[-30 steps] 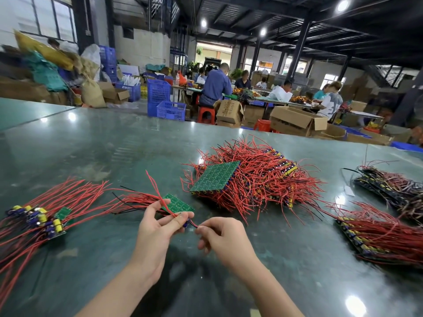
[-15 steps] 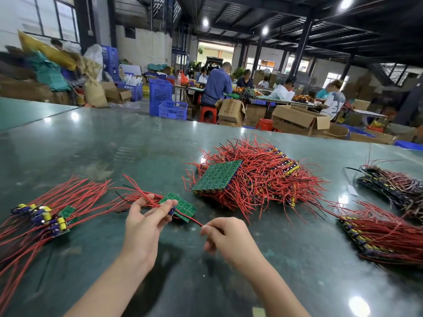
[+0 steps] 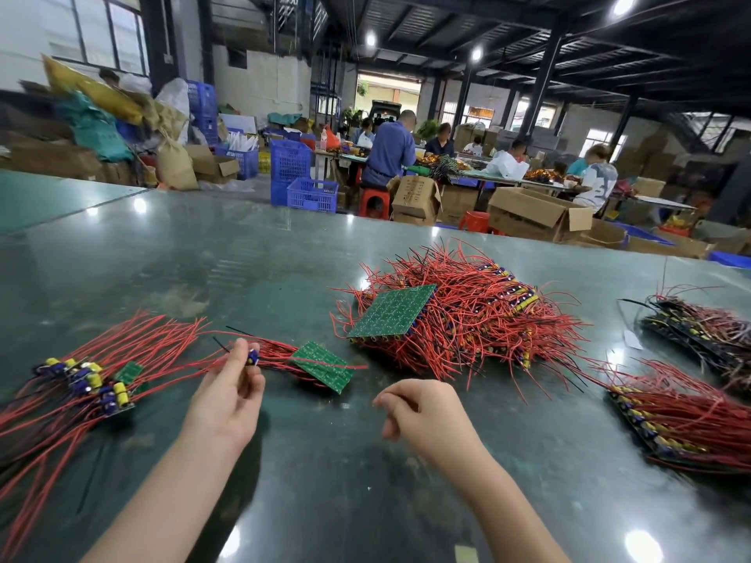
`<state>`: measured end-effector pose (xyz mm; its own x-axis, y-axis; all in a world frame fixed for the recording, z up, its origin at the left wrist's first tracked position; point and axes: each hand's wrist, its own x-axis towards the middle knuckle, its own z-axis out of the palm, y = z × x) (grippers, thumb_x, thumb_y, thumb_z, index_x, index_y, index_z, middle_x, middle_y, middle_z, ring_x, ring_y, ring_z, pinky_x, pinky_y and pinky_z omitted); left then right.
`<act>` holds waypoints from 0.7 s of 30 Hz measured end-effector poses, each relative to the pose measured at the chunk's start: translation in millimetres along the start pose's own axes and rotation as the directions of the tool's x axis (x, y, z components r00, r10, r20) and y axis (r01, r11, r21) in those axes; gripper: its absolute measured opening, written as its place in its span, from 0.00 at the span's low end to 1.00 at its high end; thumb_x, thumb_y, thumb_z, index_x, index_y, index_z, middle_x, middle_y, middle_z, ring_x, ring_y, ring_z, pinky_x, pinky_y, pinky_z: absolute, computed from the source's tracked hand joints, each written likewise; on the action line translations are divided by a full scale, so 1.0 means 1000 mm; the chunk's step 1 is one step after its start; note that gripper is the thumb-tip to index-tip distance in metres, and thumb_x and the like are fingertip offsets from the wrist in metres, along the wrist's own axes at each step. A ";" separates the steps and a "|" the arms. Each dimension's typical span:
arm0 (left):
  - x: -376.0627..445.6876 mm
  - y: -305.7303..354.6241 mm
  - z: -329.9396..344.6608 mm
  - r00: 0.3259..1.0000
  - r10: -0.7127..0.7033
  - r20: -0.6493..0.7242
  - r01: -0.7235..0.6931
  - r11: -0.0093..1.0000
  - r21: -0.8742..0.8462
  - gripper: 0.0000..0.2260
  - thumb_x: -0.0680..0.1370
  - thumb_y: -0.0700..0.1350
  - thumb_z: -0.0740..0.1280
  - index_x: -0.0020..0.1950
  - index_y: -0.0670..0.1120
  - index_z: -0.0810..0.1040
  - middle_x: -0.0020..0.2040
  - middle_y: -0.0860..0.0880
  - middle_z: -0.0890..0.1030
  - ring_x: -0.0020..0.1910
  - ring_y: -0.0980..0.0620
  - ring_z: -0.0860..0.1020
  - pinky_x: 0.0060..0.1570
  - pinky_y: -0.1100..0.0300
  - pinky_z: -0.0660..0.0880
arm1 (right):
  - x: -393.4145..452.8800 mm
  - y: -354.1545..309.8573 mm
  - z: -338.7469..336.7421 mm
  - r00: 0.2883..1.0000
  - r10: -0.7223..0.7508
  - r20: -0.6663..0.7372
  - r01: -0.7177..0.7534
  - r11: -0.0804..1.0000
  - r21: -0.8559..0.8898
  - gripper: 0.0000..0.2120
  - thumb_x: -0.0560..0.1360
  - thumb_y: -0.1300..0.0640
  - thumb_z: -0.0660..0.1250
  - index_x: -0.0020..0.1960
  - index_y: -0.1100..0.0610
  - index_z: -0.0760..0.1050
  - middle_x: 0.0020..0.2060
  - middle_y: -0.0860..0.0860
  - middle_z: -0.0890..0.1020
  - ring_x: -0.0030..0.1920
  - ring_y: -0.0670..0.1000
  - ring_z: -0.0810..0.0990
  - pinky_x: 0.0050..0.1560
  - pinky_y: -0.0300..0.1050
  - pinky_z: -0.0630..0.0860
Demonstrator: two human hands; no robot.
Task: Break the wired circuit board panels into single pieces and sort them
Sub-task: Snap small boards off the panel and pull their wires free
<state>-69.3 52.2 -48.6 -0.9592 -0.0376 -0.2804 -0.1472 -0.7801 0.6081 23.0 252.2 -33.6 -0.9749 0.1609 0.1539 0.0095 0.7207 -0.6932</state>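
Your left hand (image 3: 227, 396) pinches a light single piece (image 3: 252, 356) by its trailing wires; your right hand (image 3: 422, 408) is loosely curled, holding nothing. The remaining panel (image 3: 323, 365) lies mid-table just beyond: stiff, brittle, so grip its edges.

Both forearms bare — no sleeves, gloves, rings or watch — left hand (image 3: 227, 396), right hand (image 3: 426, 412).
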 end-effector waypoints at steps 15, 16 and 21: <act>-0.046 0.003 0.019 0.888 -0.270 0.372 -0.124 0.639 0.759 0.04 0.80 0.41 0.63 0.46 0.44 0.75 0.31 0.53 0.68 0.22 0.57 0.64 0.20 0.68 0.59 | 0.005 0.019 0.010 0.988 0.052 -0.148 -0.084 0.971 -0.226 0.13 0.79 0.52 0.58 0.57 0.48 0.79 0.48 0.47 0.84 0.52 0.49 0.79 0.51 0.42 0.75; -0.049 0.007 0.022 0.884 -0.269 0.382 -0.149 0.612 0.776 0.03 0.79 0.40 0.63 0.47 0.43 0.75 0.30 0.53 0.68 0.23 0.58 0.62 0.20 0.68 0.56 | 0.006 0.019 0.010 0.988 0.052 -0.149 -0.086 0.970 -0.230 0.13 0.79 0.52 0.57 0.57 0.48 0.79 0.48 0.47 0.84 0.52 0.49 0.79 0.51 0.41 0.75; -0.027 0.048 0.015 0.951 -0.104 0.291 -0.275 0.144 0.951 0.06 0.81 0.41 0.59 0.52 0.46 0.75 0.31 0.53 0.68 0.24 0.55 0.65 0.19 0.68 0.59 | 0.007 0.021 0.013 0.991 0.050 -0.124 -0.082 0.961 -0.264 0.13 0.79 0.52 0.57 0.55 0.49 0.79 0.48 0.47 0.84 0.52 0.49 0.79 0.49 0.42 0.74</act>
<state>-54.2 25.2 -0.3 -0.9671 0.2272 -0.1144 0.0124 0.4915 0.8708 14.0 259.9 -56.1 -0.9380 0.2795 0.2050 0.1478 0.8575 -0.4928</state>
